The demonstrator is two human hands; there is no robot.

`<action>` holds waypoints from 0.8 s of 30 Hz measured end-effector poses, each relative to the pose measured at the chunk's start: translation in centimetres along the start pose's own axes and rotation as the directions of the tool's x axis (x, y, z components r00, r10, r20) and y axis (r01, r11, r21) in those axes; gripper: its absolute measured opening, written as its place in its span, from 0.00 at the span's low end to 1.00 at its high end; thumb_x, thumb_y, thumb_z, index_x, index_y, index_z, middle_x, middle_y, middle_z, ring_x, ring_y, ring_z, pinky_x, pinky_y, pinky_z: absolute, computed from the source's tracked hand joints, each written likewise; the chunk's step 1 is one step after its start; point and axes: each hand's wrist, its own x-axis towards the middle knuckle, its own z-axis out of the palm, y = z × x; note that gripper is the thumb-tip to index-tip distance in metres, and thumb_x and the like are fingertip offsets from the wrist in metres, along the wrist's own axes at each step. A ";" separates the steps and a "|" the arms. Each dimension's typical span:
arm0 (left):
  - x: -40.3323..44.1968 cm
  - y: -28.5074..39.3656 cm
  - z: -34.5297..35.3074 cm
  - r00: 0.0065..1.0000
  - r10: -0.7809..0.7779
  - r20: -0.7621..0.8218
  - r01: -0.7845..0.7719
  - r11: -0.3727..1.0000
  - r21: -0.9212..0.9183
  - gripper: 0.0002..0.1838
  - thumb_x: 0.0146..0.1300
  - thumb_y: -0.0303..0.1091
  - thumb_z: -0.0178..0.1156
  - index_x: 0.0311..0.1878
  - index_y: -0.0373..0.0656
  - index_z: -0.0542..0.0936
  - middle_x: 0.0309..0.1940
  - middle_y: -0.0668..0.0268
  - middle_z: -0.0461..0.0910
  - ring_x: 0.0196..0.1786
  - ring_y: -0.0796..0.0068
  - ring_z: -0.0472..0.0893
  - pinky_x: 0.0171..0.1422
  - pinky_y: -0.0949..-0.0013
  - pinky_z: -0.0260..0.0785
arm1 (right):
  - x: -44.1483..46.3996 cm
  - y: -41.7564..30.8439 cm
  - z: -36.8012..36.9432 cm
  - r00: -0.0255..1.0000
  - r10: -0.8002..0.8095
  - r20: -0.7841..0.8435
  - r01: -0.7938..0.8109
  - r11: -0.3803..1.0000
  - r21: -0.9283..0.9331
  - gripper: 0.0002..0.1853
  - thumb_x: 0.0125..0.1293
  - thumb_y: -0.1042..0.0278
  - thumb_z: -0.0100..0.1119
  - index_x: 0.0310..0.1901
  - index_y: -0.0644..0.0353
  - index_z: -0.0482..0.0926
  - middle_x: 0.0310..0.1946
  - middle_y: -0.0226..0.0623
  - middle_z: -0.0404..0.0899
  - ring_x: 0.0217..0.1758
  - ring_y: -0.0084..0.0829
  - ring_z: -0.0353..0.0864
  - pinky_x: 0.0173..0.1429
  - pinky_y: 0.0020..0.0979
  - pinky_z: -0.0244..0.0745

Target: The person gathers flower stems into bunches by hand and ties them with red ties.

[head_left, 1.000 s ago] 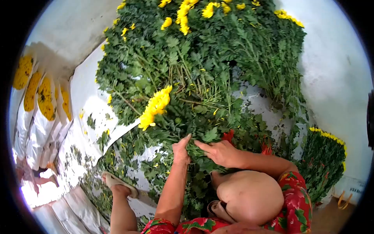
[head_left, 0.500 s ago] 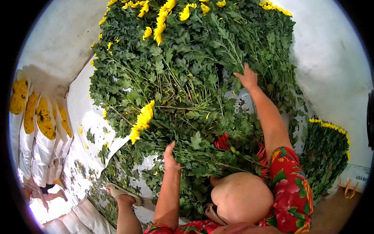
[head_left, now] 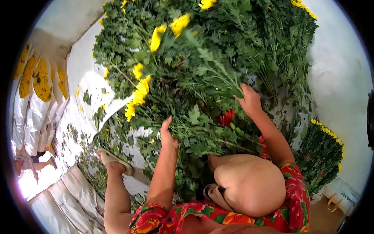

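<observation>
My left hand (head_left: pixel 168 134) is closed around a bunch of yellow chrysanthemums (head_left: pixel 141 90), thumb on top. Their blooms point up and left, and the leafy stems run right, past my knee. Some of my left fingers are hidden under the leaves. In my right hand (head_left: pixel 250 100) are a few leafy chrysanthemum stems (head_left: pixel 216 64), smeared by motion, with yellow blooms at their far end. Between and beyond my hands lies a big heap of cut chrysanthemums (head_left: pixel 269 43). Red strips (head_left: pixel 226 117) lie among the leaves near my right wrist.
White-wrapped flower bundles (head_left: pixel 33 113) lean at the left, and more white wrapped packs (head_left: pixel 74 191) lie at lower left. A leafy bundle (head_left: pixel 321 156) with a yellow bloom edge stands at right, above a white bag (head_left: pixel 343 195). Loose leaves litter the white sheet (head_left: pixel 87 80).
My right hand has drawn slightly back towards me, bringing leafy stems with yellow blooms off the heap. My left hand keeps its bunch. The view has shifted somewhat.
</observation>
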 end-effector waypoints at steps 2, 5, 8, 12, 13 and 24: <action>0.6 -0.2 -1.4 0.997 0.039 0.067 -0.035 0.998 -0.060 0.22 0.60 0.41 0.61 0.55 0.39 0.77 0.48 0.57 0.82 0.49 0.56 0.82 0.55 0.51 0.76 | 0.4 -0.3 2.0 0.993 -0.080 0.090 0.082 0.997 -0.017 0.31 0.60 0.71 0.68 0.64 0.58 0.69 0.51 0.49 0.76 0.52 0.50 0.78 0.53 0.48 0.79; 0.2 0.1 -2.7 0.998 0.031 -0.047 -0.033 0.997 -0.062 0.22 0.60 0.42 0.62 0.54 0.40 0.78 0.49 0.58 0.81 0.49 0.57 0.82 0.54 0.52 0.76 | 0.7 -1.2 2.6 0.977 -0.091 0.195 0.074 0.993 0.091 0.24 0.63 0.70 0.65 0.61 0.58 0.73 0.55 0.47 0.74 0.55 0.48 0.76 0.55 0.46 0.77; -0.2 0.4 -3.9 0.999 0.010 -0.038 -0.014 0.995 -0.100 0.22 0.60 0.42 0.62 0.54 0.40 0.77 0.48 0.58 0.81 0.49 0.57 0.82 0.54 0.52 0.76 | 2.4 -2.0 2.7 0.973 -0.122 0.198 0.096 0.987 0.132 0.19 0.66 0.67 0.62 0.58 0.60 0.77 0.54 0.46 0.75 0.55 0.48 0.76 0.55 0.47 0.76; -0.2 0.3 -4.3 0.998 0.005 -0.061 -0.012 0.993 -0.119 0.23 0.59 0.44 0.64 0.55 0.44 0.77 0.48 0.60 0.81 0.48 0.57 0.81 0.54 0.50 0.75 | 5.0 -6.0 3.5 0.992 -0.109 -0.057 0.116 0.984 0.138 0.20 0.68 0.66 0.61 0.60 0.59 0.76 0.52 0.45 0.79 0.53 0.48 0.78 0.54 0.45 0.76; 0.0 0.2 -4.6 0.999 0.008 -0.054 -0.016 0.990 -0.138 0.23 0.59 0.43 0.63 0.54 0.40 0.77 0.47 0.57 0.82 0.48 0.58 0.82 0.54 0.51 0.76 | 5.6 -6.3 4.7 0.996 -0.084 0.027 0.081 0.994 0.078 0.20 0.69 0.65 0.61 0.60 0.59 0.76 0.52 0.46 0.79 0.53 0.48 0.79 0.55 0.45 0.76; 0.4 0.9 -5.3 0.998 -0.032 -0.051 0.023 0.986 -0.163 0.21 0.56 0.41 0.65 0.50 0.42 0.78 0.44 0.59 0.82 0.46 0.59 0.82 0.53 0.51 0.76 | 5.6 -6.1 0.5 0.995 0.074 0.069 -0.099 0.865 0.493 0.20 0.72 0.60 0.58 0.63 0.55 0.76 0.56 0.40 0.80 0.58 0.35 0.80 0.60 0.37 0.75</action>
